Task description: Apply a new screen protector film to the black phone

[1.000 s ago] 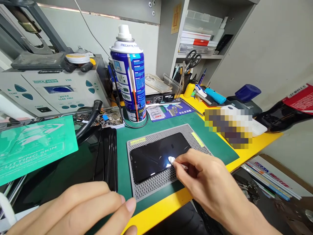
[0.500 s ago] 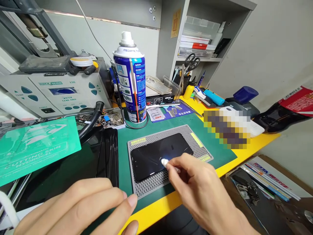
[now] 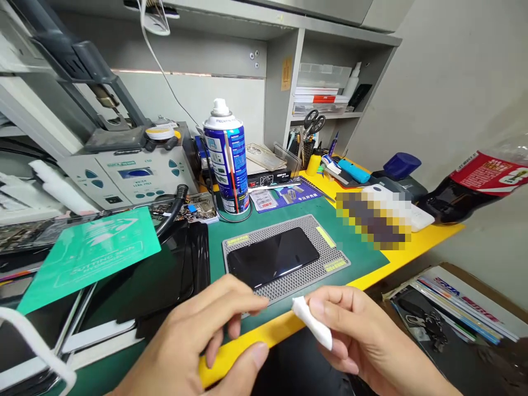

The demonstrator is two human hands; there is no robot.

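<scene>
Between the thumb and fingers of my right hand (image 3: 350,324) is a folded white wipe (image 3: 313,324), held over the front edge of the bench. My left hand (image 3: 206,324) hovers just to its left, thumb and fingers apart, with nothing in it. Beyond both hands a black smartphone (image 3: 274,256) lies flat, dark screen up, on a grey honeycomb pad (image 3: 284,283). Neither hand touches the phone. The pad rests on a green mat (image 3: 358,253).
A blue spray can (image 3: 226,159) stands behind the pad. Left are a hot air station (image 3: 140,170), a green film packet (image 3: 99,253) and black sheets (image 3: 165,269). A cola bottle (image 3: 474,176) leans at right. A box of papers (image 3: 457,308) sits below the bench's right edge.
My right hand has lifted the wipe off the phone and drawn it back toward me. My left hand has come rightward, closer to the wipe, its fingers spreading. The camera view has shifted.
</scene>
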